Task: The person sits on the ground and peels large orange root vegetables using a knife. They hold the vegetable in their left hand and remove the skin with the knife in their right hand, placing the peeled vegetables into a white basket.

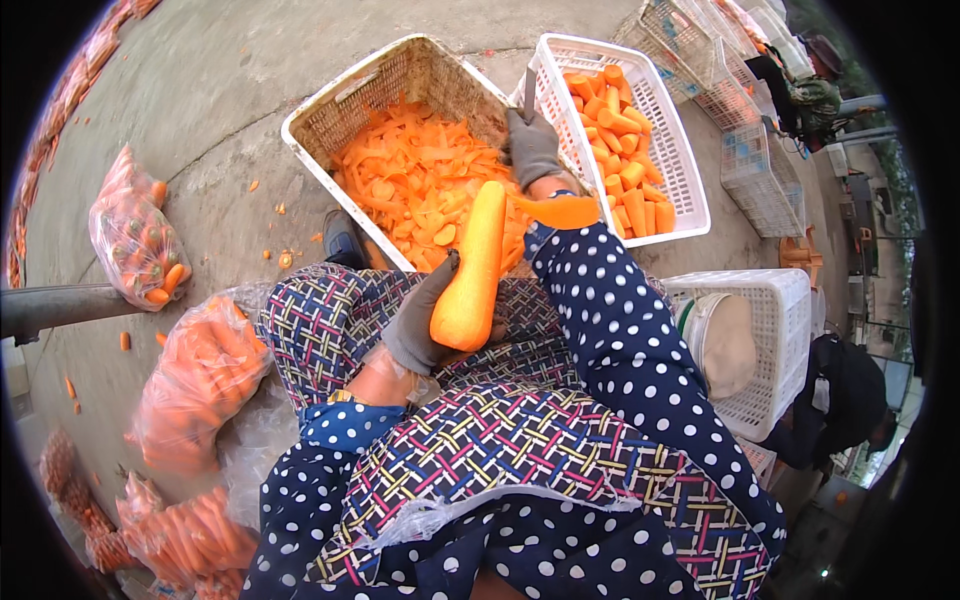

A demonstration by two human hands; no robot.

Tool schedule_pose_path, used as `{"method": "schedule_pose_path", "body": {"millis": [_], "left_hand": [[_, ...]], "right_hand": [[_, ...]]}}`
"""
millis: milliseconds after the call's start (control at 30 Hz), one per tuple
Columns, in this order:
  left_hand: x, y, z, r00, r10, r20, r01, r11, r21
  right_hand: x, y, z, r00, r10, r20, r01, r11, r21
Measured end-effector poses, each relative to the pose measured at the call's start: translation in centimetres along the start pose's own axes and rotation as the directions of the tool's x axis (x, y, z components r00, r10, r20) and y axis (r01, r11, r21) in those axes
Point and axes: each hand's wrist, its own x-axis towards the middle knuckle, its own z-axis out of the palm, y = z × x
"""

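My gloved left hand (424, 326) grips a large carrot (474, 270) from below, its narrow end pointing up and away from me. The carrot's surface looks smooth and bright. Farther off, my gloved right hand (534, 146) is closed around a tool with a flat metal blade (529, 91); its handle is hidden in the fist. A wide carrot peel (564, 212) shows in front of my right wrist, apparently in the air. Beyond the carrot a stained plastic crate (341, 187) holds a heap of carrot peelings (420, 180).
A white crate (694, 180) of cut carrot pieces (626, 135) adjoins the peelings crate. Bagged carrots (206, 375) lie to my left, near a metal pole (67, 307). On my right stands a white crate holding a bucket (724, 345). Two people (840, 390) are farther right.
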Motion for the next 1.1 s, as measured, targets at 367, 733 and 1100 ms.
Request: {"method": "schedule_pose_path", "body": {"millis": [367, 733, 1100], "left_hand": [[3.1, 1.6, -1.4, 0.974, 0.176, 0.14, -0.151, 0.973, -0.176], [-0.1, 0.1, 1.7, 0.987, 0.122, 0.105, -0.119, 0.992, -0.038], [2.5, 1.4, -1.2, 0.938, 0.097, 0.332, 0.072, 0.884, -0.462]], "right_hand": [[-17.2, -7.6, -2.6, 0.945, 0.075, 0.319, -0.255, 0.778, 0.574], [5.5, 5.8, -6.6, 0.932, -0.362, -0.011, 0.236, 0.632, -0.738], [-17.5, -6.5, -1.1, 0.912, 0.076, 0.403, -0.325, 0.733, 0.598]]}}
